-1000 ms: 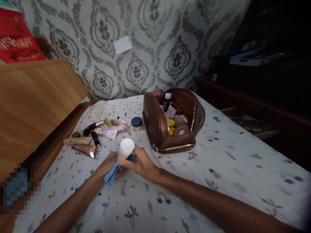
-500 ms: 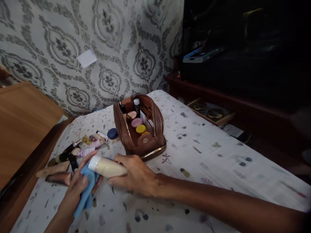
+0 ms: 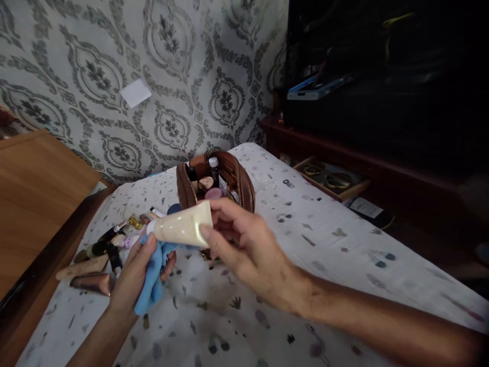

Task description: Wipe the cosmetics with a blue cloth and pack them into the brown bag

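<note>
A bed under a white sheet printed with small motifs [image 3: 324,239] carries an open brown leather bag [image 3: 247,189] at its far middle. Left of it sits a dark-blue-lidded round jar [image 3: 174,208]; farther left lie a small gold bottle [image 3: 135,222], a slim black tube [image 3: 114,256], a beige tube [image 3: 82,267] and, nearer, a shiny rose-brown tube [image 3: 89,282].

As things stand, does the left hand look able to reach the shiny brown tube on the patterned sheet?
Probably yes: the shiny brown tube lies close to the left hand, with nothing visible on top. However, that hand holds the blue cloth, so its grip would likely need freeing first.
</note>
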A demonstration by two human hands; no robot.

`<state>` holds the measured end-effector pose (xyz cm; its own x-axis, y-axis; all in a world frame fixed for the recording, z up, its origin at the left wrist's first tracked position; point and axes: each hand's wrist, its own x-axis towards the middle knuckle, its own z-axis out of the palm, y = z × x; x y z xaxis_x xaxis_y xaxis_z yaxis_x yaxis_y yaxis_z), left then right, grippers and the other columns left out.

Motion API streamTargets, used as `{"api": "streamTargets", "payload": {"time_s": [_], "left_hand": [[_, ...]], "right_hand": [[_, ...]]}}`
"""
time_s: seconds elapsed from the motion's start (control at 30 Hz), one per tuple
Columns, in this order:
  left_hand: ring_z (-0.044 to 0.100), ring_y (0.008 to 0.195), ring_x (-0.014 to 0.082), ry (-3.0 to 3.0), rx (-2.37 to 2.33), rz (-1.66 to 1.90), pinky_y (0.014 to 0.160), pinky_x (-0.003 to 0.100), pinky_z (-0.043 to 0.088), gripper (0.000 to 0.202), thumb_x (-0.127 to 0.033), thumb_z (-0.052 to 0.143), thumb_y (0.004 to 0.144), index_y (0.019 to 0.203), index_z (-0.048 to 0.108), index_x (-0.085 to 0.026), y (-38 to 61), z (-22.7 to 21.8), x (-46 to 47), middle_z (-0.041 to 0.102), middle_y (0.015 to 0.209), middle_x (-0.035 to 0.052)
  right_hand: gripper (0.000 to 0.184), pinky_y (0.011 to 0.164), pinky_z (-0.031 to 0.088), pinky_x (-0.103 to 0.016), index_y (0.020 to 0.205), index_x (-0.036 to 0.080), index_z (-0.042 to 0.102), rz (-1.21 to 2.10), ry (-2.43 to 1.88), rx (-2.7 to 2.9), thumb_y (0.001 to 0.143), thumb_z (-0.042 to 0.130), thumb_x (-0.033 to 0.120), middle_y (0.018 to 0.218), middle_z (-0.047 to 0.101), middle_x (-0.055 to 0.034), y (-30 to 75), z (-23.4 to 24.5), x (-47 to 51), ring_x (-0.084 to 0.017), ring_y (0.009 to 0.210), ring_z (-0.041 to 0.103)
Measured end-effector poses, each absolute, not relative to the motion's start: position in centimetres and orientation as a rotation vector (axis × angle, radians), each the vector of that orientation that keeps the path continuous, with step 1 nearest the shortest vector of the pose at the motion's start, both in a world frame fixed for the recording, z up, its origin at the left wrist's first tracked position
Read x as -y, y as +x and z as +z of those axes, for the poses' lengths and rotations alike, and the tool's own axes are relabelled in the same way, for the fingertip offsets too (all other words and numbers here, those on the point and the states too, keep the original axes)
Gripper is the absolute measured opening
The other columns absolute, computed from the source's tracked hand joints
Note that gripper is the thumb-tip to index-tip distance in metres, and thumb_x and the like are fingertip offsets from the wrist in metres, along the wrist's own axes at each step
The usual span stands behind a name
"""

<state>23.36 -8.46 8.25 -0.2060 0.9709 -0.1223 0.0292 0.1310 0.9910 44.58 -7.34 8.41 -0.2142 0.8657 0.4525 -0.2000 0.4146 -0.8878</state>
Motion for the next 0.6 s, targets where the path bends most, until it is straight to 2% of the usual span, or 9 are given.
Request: {"api": "streamTargets", "payload": {"time_s": [0.07,0.13,0.2,0.3,0.5,0.6], "left_hand": [[0.052,0.047,0.0114,1.175,-1.42,1.272,0.042,0.021,0.04,0.056,-0.063,0.08,0.069,0.099,0.06,-0.02,24.5,9.1,7.6,0.06,0.062,-0.0034],[0.053,0.049,0.0116,1.325,-1.398,1.228,0.046,0.021,0.042,0.051,-0.061,0.075,0.076,0.103,0.062,-0.02,25.2,10.0,6.8,0.06,0.062,-0.0031],[0.052,0.051,0.0115,1.529,-1.396,1.125,0.049,0.021,0.042,0.047,-0.056,0.069,0.083,0.113,0.063,-0.02,25.4,10.7,6.1,0.059,0.063,-0.0029],[0.056,0.06,0.0133,1.909,-1.504,0.987,0.055,0.022,0.044,0.049,-0.05,0.069,0.085,0.124,0.063,-0.023,25.1,11.0,5.4,0.065,0.075,-0.0008],[0.067,0.086,0.02,2.34,-1.592,0.83,0.071,0.024,0.05,0.045,-0.047,0.061,0.091,0.129,0.063,-0.023,23.9,9.8,5.2,0.073,0.109,0.0048],[0.069,0.094,0.0218,2.434,-1.582,0.844,0.077,0.026,0.052,0.044,-0.046,0.06,0.092,0.129,0.063,-0.022,23.8,9.4,5.2,0.072,0.118,0.0069]], "right_hand": [[0.014,0.055,0.049,-0.022,0.095,0.02,0.063,1.06,-0.658,1.473,0.095,0.057,0.033,0.074,0.064,-0.0001,46.0,9.8,6.3,-0.013,0.065,0.062],[0.018,0.052,0.047,-0.021,0.084,0.02,0.062,1.041,-0.675,1.468,0.092,0.063,0.035,0.066,0.062,0.0021,47.5,11.2,5.1,-0.012,0.061,0.062],[0.022,0.053,0.047,-0.021,0.078,0.019,0.06,1.004,-0.689,1.443,0.089,0.069,0.036,0.063,0.06,0.0037,48.8,12.5,3.8,-0.011,0.059,0.063],[0.026,0.057,0.049,-0.023,0.073,0.017,0.057,0.91,-0.743,1.396,0.085,0.074,0.033,0.063,0.059,0.0043,50.0,13.5,1.5,-0.012,0.062,0.065],[0.023,0.064,0.054,-0.025,0.065,0.018,0.053,0.665,-0.876,1.604,0.082,0.068,0.016,0.059,0.057,0.0024,47.9,13.0,-3.9,-0.018,0.072,0.07],[0.028,0.065,0.054,-0.029,0.055,0.018,0.05,0.556,-0.988,1.772,0.07,0.064,-0.001,0.051,0.054,0.0003,45.8,12.9,-5.9,-0.023,0.069,0.07]]}}
